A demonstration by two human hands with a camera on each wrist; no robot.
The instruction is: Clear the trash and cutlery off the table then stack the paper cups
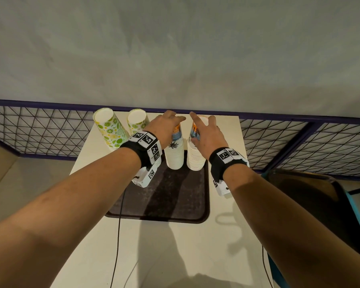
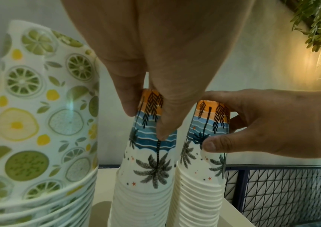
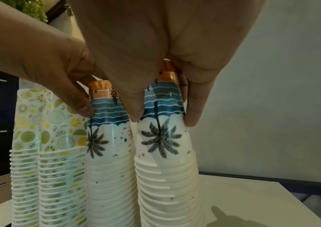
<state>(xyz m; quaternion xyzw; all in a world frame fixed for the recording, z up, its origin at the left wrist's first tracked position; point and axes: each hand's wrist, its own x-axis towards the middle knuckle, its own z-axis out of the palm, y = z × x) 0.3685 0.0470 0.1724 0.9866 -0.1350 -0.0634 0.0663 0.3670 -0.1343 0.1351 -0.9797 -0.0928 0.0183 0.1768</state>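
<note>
Four tall stacks of upturned paper cups are seen lined up at the far edge of the white table [image 1: 222, 206], against a dark wire-mesh barrier [image 1: 40, 129]. No loose trash or cutlery is visible anywhere on the table in the head view, so the clearing part of the job is judged to be done; what remains in sight is the tidying of the cups themselves.

The left palm-print stack [image 1: 174, 152] is gripped near its top by the left hand [image 1: 166, 129], with thumb and fingers [image 2: 128, 98] curled round the top cup's orange and blue band, as shown in the left wrist view. The right palm-print stack [image 1: 195, 154] is held the same way by the right hand [image 1: 206, 136], its fingers [image 3: 192, 107] pinched on either side of the top cup. Both stacks are stood at the far end of a dark tray [image 1: 158, 196] that lies in the middle of the table, just beside each other but not touching at the top.

Two lime-and-lemon stacks [image 1: 110, 132] are stood to the left, untouched, just beyond the tray's far left corner.

The stacking is judged to be near its end: every cup in view is already nested in one of the four columns. Whether the two palm stacks are meant to be merged into one, or merely straightened, cannot be told. A dark chair [image 1: 312, 196] is seen at the right, and a thin cable [image 1: 117, 235] is trailed across the table's near side.
</note>
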